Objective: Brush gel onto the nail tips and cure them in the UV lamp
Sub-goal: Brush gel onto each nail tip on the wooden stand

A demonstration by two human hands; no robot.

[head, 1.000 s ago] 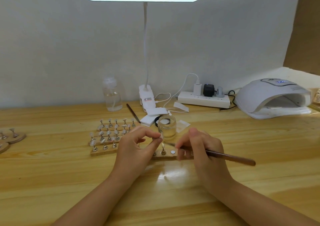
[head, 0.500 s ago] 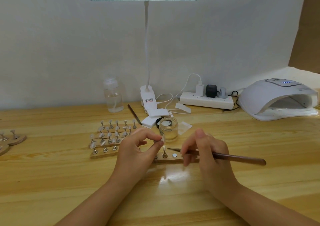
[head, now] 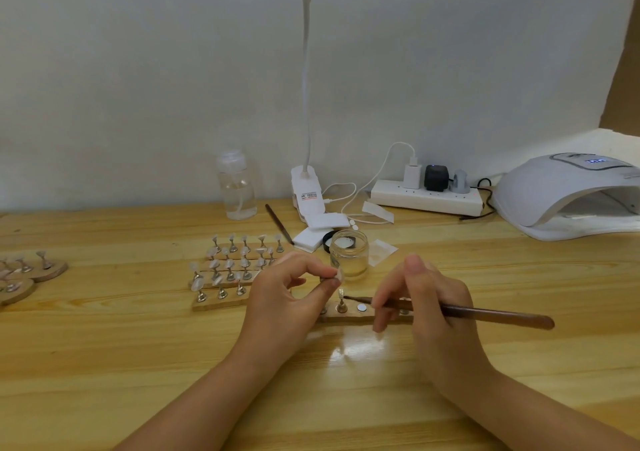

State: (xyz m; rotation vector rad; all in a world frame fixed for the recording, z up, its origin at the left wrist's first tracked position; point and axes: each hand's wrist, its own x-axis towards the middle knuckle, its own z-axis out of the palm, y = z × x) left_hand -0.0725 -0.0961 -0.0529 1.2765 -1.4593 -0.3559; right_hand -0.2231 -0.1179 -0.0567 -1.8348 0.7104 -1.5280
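My left hand (head: 287, 294) pinches a small nail tip stand (head: 336, 275) between thumb and fingers, lifted just above a wooden strip (head: 349, 317). On that strip stand one metal stand with a tip (head: 341, 303) and a bare round magnet (head: 362, 308). My right hand (head: 426, 298) grips a brown gel brush (head: 485, 313), its fine tip pointing left at the tip on the strip. An open glass gel jar (head: 349, 255) sits just behind my hands. The white UV lamp (head: 568, 197) stands at the far right.
Wooden strips with several nail tips on stands (head: 235, 267) lie to the left of my hands. Round wooden bases (head: 24, 274) sit at the left edge. Behind are a clear bottle (head: 237, 187), a clip desk lamp (head: 306, 187), a power strip (head: 426, 197), a second brush (head: 278, 223) and white pads (head: 322, 229).
The brush tip has pulled down from the held tip to the tip standing on the strip. My left hand keeps its pinch on the small stand.
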